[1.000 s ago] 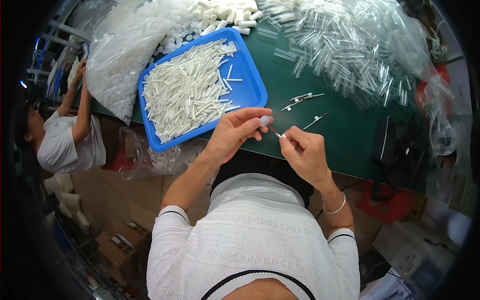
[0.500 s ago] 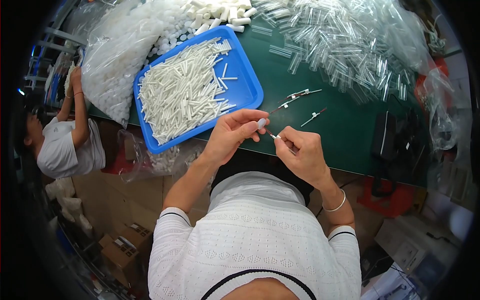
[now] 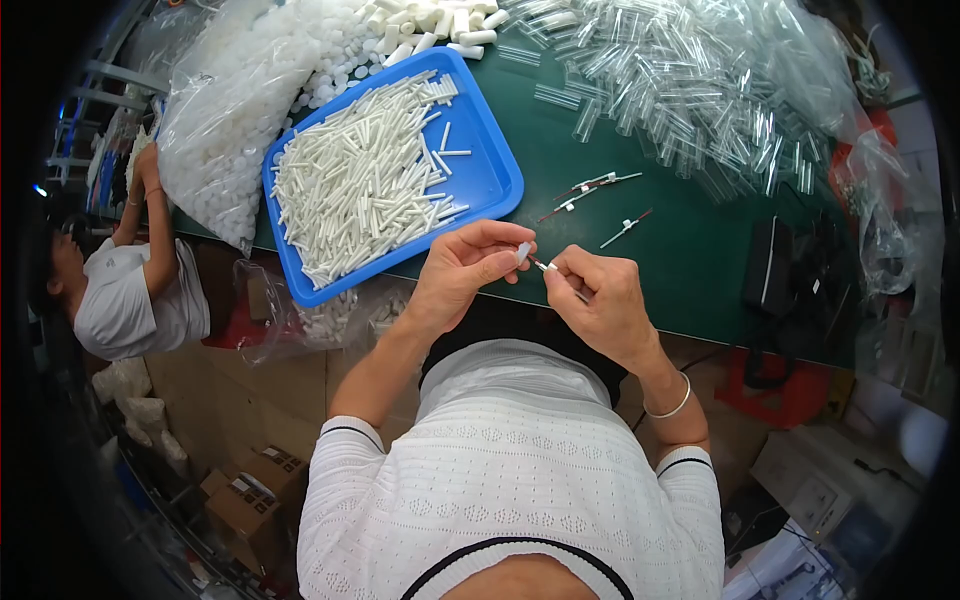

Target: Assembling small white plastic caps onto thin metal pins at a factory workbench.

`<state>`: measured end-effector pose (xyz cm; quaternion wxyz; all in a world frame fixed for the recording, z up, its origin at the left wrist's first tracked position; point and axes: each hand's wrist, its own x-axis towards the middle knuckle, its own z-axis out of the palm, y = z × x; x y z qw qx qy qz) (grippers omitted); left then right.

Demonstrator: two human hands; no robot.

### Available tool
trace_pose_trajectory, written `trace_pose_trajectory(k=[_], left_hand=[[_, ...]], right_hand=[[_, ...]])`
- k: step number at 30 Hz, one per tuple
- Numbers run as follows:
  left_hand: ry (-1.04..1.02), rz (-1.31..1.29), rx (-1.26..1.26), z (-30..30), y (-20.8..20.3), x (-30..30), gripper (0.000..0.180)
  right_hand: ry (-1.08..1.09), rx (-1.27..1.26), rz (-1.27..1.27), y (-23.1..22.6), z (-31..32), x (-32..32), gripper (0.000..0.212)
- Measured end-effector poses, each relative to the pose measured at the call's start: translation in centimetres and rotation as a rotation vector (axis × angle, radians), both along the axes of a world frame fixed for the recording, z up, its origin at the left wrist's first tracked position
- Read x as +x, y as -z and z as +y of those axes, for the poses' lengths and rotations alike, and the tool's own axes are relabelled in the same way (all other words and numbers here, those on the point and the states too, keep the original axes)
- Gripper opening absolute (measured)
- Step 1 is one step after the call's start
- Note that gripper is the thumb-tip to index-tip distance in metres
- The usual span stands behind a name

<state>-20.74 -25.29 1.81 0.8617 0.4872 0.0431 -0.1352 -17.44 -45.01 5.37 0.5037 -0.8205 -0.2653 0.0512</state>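
In front of my body, over the table's near edge, my left hand (image 3: pixel 462 268) pinches a small whitish plastic cap (image 3: pixel 523 252) between thumb and fingers. Just to its right, my right hand (image 3: pixel 598 298) is closed on a thin rod with a reddish-brown tip and a small white collar (image 3: pixel 546 267). The rod's tip points at the cap; whether it is inside is too small to tell. Beyond my hands, several similar thin rods with white collars (image 3: pixel 625 229) lie on the green table (image 3: pixel 680 270).
A blue tray (image 3: pixel 497 165) full of short white sticks (image 3: pixel 350 185) lies at the left. Behind are a clear bag of white caps (image 3: pixel 215 150), white cylinders (image 3: pixel 470 38) and a heap of clear tubes (image 3: pixel 680 100). A black case (image 3: pixel 768 268) stands right. Another person (image 3: pixel 150 270) works far left.
My right hand has come slightly left, so the rod's tip is nearer the cap. The cap is tilted a little more upright in my left hand.
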Motion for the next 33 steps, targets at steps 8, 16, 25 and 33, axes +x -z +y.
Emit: trace_pose_trajectory(k=[8, 16, 25, 33], left_hand=[[-0.126, -0.144, -0.092, -2.5, 1.2, -0.9, 0.024], [-0.110, -0.276, -0.152, -2.8, 1.4, -1.1, 0.024], [0.196, -0.502, 0.558, 0.8, -2.9, 2.0, 0.029], [-0.138, -0.589, 2.050, 7.2, 0.5, 11.0, 0.014]], right_hand=[[0.011, 0.111, -0.090, 2.2, 0.9, -0.8, 0.007], [0.016, 0.285, -0.065, 3.9, 1.6, -1.6, 0.008], [-0.283, 0.375, 0.528, 2.6, -0.6, 1.9, 0.019], [-0.196, 0.599, 0.704, 2.3, -0.8, 1.5, 0.023]])
